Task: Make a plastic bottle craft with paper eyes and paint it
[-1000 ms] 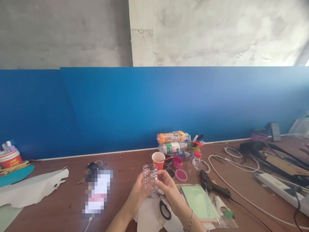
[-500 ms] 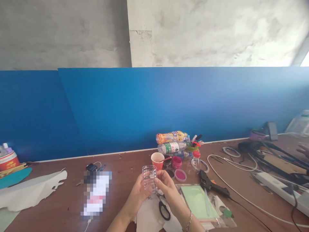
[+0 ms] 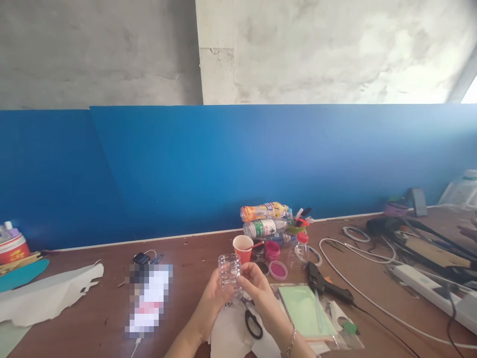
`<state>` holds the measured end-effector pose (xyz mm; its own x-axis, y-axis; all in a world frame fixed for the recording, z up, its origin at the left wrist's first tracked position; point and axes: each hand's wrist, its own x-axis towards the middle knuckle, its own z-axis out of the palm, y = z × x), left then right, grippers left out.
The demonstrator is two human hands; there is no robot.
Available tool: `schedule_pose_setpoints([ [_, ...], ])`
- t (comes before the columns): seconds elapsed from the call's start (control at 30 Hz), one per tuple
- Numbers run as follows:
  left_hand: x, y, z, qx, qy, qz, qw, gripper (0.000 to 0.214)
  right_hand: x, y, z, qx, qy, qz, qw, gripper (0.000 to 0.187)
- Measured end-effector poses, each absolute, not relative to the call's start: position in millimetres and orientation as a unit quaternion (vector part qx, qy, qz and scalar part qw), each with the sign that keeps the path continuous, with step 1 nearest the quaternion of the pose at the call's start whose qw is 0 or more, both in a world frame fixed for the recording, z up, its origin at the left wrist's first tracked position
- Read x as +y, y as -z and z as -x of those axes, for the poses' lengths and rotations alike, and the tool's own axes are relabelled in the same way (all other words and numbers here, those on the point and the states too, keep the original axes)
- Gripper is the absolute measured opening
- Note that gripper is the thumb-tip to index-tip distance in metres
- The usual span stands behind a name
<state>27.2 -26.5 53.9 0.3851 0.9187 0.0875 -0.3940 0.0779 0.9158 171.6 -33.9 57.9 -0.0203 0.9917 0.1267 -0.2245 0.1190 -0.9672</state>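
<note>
Near centre, before an orange paper cup (image 3: 243,252): one clear ribbed plastic bottle section (image 3: 229,271), pinched between our left hand (image 3: 213,296) and right hand (image 3: 258,290); grip barely changed within the second, handling continuing, black-handled scissors (image 3: 249,316) untouched.

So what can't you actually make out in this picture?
All in the head view:
Screen: what it shows is lost to the blocky blur.
Clear plastic piece: its lower part is partly covered by the left hand and right hand.
Scissors: one handle loop shows; the other is apparently behind the right hand.
Paper cup: bottom hidden by its near wall.
Red tub: cut off by the left edge.
</note>
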Motion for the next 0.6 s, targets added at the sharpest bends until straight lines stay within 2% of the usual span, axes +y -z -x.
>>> schedule_pose_setpoints([
  [0.27, -20.6, -58.9, -17.4, 0.297, -0.499, -0.466, 0.668, 0.063, -32.9, -58.0, -168.6, -0.475, -0.516, 0.421, 0.575, 0.028],
  [0.4, 2.0, -39.6, 1.3, 0.443, -0.558, -0.436, 0.551, 0.073, -29.0, -53.6, -170.0, -0.479, -0.456, 0.48, 0.577, 0.024],
  [0.6, 22.8, -14.3, 23.9, 0.565, -0.493, -0.517, 0.412, 0.074, -25.2, -42.6, -176.3, -0.528, -0.38, 0.527, 0.547, 0.009],
])
